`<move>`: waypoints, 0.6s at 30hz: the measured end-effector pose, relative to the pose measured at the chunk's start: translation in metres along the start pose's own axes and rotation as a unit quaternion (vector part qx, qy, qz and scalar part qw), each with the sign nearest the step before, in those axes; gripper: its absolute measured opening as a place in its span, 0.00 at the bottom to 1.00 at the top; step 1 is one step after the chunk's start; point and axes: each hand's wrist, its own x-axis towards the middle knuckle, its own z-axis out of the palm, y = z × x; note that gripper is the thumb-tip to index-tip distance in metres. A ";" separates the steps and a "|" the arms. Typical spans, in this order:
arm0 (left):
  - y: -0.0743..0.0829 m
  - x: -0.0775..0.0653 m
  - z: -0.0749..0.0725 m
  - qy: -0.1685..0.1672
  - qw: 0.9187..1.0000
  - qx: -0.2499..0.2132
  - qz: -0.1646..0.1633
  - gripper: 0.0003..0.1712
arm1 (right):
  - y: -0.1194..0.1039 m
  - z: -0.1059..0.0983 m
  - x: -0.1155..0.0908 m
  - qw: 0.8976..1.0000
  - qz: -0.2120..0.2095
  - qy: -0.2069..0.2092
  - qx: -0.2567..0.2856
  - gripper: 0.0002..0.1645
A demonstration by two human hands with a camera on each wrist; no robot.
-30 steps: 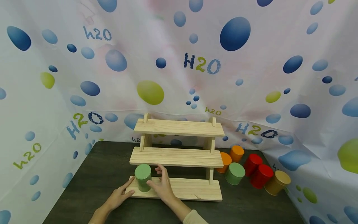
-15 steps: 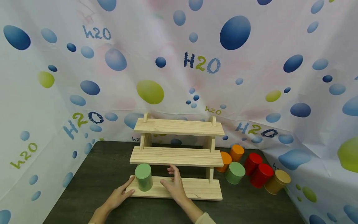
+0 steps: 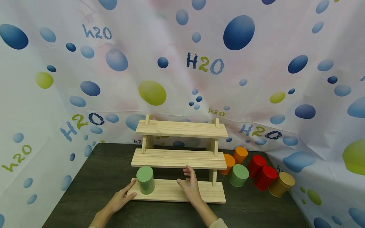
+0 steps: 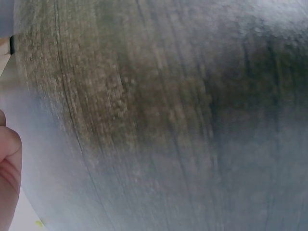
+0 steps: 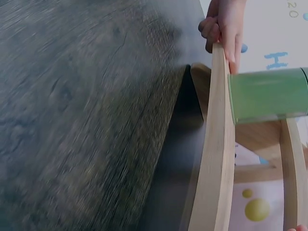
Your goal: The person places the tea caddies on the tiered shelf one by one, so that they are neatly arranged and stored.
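A three-tier wooden display shelf [image 3: 182, 159] stands on the dark table. A green canister [image 3: 145, 180] is upright at the left end of its bottom board; the right wrist view shows the same canister [image 5: 269, 95] sideways. My left hand [image 3: 121, 200] holds the left end of that board; in the right wrist view, fingers of the left hand [image 5: 228, 29] curl under the edge while others lie along the top. My right hand [image 3: 191, 187], with loosely bent fingers and nothing in it, hovers over the middle of the bottom board, apart from the canister.
Right of the shelf stand two orange canisters [image 3: 240, 155], a shorter green one [image 3: 238, 176], two red canisters [image 3: 265, 178] and a gold one [image 3: 281, 184]. A white curtain [image 3: 182, 63] with coloured spots hangs behind and beside the dark table [image 3: 94, 177].
My right hand has let go of the green canister and moved right along the bottom board. The canister and my left hand stay in place.
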 end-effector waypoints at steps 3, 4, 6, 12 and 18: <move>0.000 0.000 0.000 -0.001 1.000 0.001 0.001 0.39 | -0.002 -0.008 -0.001 1.000 0.023 0.007 0.003 0.35; 0.000 0.000 -0.001 -0.001 1.000 0.003 0.001 0.39 | -0.005 -0.010 -0.002 1.000 0.024 0.009 0.002 0.35; 0.000 0.000 -0.001 0.000 1.000 0.005 0.002 0.39 | -0.011 -0.015 -0.003 0.999 0.028 0.014 0.008 0.35; 0.000 0.000 -0.002 0.001 1.000 0.008 0.010 0.39 | -0.029 -0.030 -0.005 0.998 0.048 0.031 0.018 0.35; 0.002 -0.001 -0.001 -0.001 1.000 0.010 0.004 0.39 | -0.024 -0.045 -0.007 0.996 0.070 0.050 0.019 0.35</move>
